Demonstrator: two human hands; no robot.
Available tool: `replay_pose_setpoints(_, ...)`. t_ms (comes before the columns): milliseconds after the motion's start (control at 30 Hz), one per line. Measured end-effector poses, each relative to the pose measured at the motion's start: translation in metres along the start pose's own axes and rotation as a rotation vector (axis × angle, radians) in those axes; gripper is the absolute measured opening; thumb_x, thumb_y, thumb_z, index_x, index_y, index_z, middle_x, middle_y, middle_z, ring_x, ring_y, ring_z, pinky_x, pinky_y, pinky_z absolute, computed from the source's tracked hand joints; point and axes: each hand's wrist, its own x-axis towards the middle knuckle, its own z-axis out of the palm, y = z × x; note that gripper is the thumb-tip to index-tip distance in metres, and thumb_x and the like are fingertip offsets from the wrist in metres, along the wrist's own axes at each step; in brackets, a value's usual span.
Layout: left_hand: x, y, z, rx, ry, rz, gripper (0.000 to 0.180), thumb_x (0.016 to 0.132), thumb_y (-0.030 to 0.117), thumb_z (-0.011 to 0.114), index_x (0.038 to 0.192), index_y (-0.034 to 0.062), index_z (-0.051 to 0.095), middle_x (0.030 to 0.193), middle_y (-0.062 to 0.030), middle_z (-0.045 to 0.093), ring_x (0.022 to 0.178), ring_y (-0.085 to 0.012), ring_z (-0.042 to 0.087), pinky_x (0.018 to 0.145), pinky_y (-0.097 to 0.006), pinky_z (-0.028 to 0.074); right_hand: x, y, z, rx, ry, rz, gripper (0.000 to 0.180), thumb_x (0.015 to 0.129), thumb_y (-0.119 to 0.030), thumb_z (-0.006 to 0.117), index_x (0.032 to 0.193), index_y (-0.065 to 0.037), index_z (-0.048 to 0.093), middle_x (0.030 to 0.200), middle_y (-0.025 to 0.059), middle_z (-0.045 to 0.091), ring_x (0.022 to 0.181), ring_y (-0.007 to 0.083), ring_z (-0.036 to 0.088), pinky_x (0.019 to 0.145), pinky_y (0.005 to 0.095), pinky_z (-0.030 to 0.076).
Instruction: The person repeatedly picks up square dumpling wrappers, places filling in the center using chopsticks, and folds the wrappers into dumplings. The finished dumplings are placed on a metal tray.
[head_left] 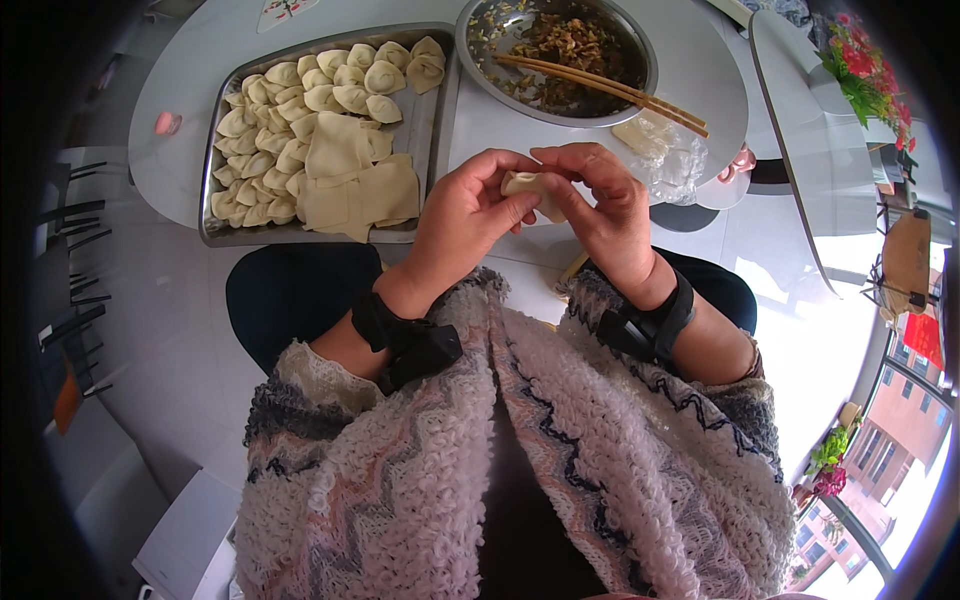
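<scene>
Both my hands meet over the near edge of the white table [180, 90], pinching one pale dumpling [527, 184] between them. My left hand [462, 222] grips its left side with thumb and fingers. My right hand [603, 208] folds over its right side and hides part of it. Each wrist wears a black strap. A steel tray [425, 125] to the left holds several folded dumplings [270, 130] and a loose stack of square wrappers [355, 185]. Behind my hands stands a round metal bowl [640, 45] of dark chopped filling, and wooden chopsticks [610, 88] lie across it.
A crumpled clear plastic bag [665, 150] with a bit of dough lies right of the bowl. A small pink object [167, 123] sits at the table's left edge. Red flowers [865, 65] stand at the far right by a window. Grey floor tiles [150, 340] show on the left.
</scene>
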Motion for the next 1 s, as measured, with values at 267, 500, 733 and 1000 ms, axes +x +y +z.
replay_pose_setpoints(267, 0.0001, 0.0005, 0.0006, 0.039, -0.011, -0.004, 0.022, 0.088, 0.004, 0.058, 0.109, -0.0008, 0.053, 0.088, -0.0035, 0.062, 0.075, -0.0084, 0.059, 0.064, -0.021, 0.047, -0.0007, -0.0013, -0.0007, -0.006, -0.008, 0.020, 0.011, 0.075, 0.001, 0.069, 0.086, 0.000, 0.066, 0.081, 0.0069, 0.062, 0.070, 0.0144, 0.061, 0.063, 0.0249, 0.050)
replay_pose_setpoints(500, 0.0001, -0.0003, 0.0010, 0.013, -0.015, -0.016, 0.021, 0.088, 0.003, 0.058, 0.108, -0.0013, 0.053, 0.088, -0.0039, 0.061, 0.074, -0.0083, 0.059, 0.063, -0.021, 0.047, -0.0011, -0.0050, -0.0022, -0.081, -0.089, 0.047, 0.005, 0.081, 0.000, 0.063, 0.086, -0.001, 0.060, 0.084, 0.0049, 0.057, 0.075, 0.0125, 0.055, 0.070, 0.0248, 0.045)
replay_pose_setpoints(733, 0.0002, -0.0016, 0.0016, 0.022, -0.010, -0.030, 0.021, 0.088, 0.002, 0.058, 0.108, -0.0016, 0.053, 0.088, -0.0040, 0.061, 0.073, -0.0080, 0.059, 0.062, -0.020, 0.046, -0.0014, -0.0050, -0.0018, -0.049, -0.116, 0.108, 0.004, 0.085, -0.002, 0.059, 0.087, 0.000, 0.060, 0.085, 0.0064, 0.058, 0.078, 0.0145, 0.055, 0.071, 0.0259, 0.045)
replay_pose_setpoints(1000, -0.0001, -0.0020, 0.0011, 0.006, -0.012, -0.020, 0.025, 0.087, 0.001, 0.058, 0.111, -0.0012, 0.051, 0.091, -0.0046, 0.061, 0.074, -0.0085, 0.059, 0.063, -0.021, 0.047, 0.0073, -0.0036, -0.0099, -0.057, -0.114, -0.041, 0.012, 0.079, -0.002, 0.065, 0.091, -0.002, 0.068, 0.086, 0.0080, 0.063, 0.075, 0.0165, 0.060, 0.068, 0.0274, 0.049)
